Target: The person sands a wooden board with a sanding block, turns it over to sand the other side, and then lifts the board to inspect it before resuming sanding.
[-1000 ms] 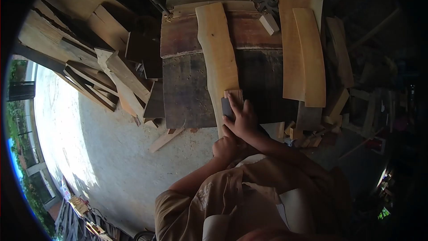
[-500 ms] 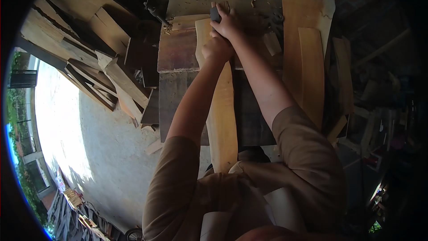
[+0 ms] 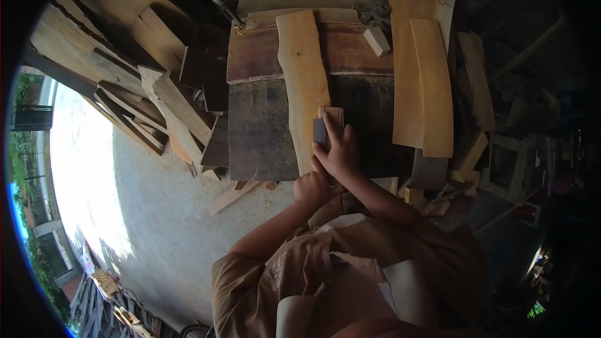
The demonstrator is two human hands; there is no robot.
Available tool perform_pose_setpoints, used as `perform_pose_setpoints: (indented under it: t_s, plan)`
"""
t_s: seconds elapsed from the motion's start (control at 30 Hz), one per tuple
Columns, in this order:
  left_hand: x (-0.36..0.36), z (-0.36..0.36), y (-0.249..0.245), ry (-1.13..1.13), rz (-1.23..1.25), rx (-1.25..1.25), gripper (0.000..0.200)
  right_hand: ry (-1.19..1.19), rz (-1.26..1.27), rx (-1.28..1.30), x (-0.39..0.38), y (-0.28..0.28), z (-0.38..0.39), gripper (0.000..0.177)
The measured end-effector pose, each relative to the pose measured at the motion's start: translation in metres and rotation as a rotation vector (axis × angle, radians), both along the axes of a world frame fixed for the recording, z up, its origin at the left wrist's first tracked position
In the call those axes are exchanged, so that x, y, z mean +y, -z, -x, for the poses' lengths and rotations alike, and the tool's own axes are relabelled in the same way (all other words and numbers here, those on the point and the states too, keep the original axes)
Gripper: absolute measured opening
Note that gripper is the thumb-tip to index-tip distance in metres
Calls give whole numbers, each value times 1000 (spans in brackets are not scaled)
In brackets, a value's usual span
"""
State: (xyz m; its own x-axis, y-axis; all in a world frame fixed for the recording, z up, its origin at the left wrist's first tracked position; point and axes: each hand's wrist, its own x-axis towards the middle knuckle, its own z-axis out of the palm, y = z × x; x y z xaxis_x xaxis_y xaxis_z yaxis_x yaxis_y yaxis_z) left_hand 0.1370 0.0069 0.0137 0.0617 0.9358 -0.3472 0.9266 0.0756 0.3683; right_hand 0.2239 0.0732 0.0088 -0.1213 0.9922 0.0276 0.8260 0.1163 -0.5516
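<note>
A long pale plank (image 3: pixel 302 62) with a wavy left edge lies lengthwise on the dark workbench (image 3: pixel 256 131). On its right edge, near the bench's front, rests what looks like a wooden hand plane (image 3: pixel 330 112) with a dark block on its left side. My right hand (image 3: pixel 341 152) wraps round it from above, the index finger stretched along its top. Just behind, my left hand (image 3: pixel 312 188) is closed in a fist at the tool's near end, close to my body. My fingers hide the rear of the tool.
A small wood block (image 3: pixel 376 40) lies at the bench's back right beside dark tools (image 3: pixel 379 11). Wide boards (image 3: pixel 410 87) lean along the right side. More boards (image 3: pixel 178 106) are stacked at left, and offcuts (image 3: pixel 233 199) lie on the concrete floor.
Both hands have drawn the hand plane from the plank's far end back toward my body, along its right edge. My arms have bent, and the far part of the plank is now uncovered.
</note>
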Motion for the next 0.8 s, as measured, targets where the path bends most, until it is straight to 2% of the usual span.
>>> perform_pose_setpoints:
  t_s: [0.07, 0.23, 0.3, 0.37, 0.5, 0.57, 0.6, 0.63, 0.73, 0.8]
  plan:
    - [66, 8, 6, -33, -132, 38, 101, 44, 51, -12, 69, -4, 15, 76]
    - [269, 34, -17, -134, -156, 94, 83, 10, 25, -62, 281, -10, 54, 74]
    - [317, 39, -18, -134, -176, 102, 79, 10, 31, -40, 333, -10, 63, 74]
    - [339, 36, -10, -265, -217, 96, 71, -26, -8, -40, 355, -5, 66, 74]
    - [265, 27, -28, -248, -129, 56, 68, -37, 40, -40, 277, -10, 56, 76]
    - [188, 21, -22, -226, -51, 41, 72, -71, -48, -25, 199, -1, 46, 74]
    - [144, 19, -17, -213, 0, 27, 75, -87, -174, 10, 152, 11, 39, 74]
    - [95, 17, -10, -197, -12, 18, 78, -107, -81, 19, 104, 4, 34, 74]
    - [-25, 11, -8, -219, 100, -46, 112, -161, -64, 43, -19, 6, 22, 75]
    - [-53, 8, -1, -242, 107, -71, 114, -184, -63, 51, -42, 5, 20, 74]
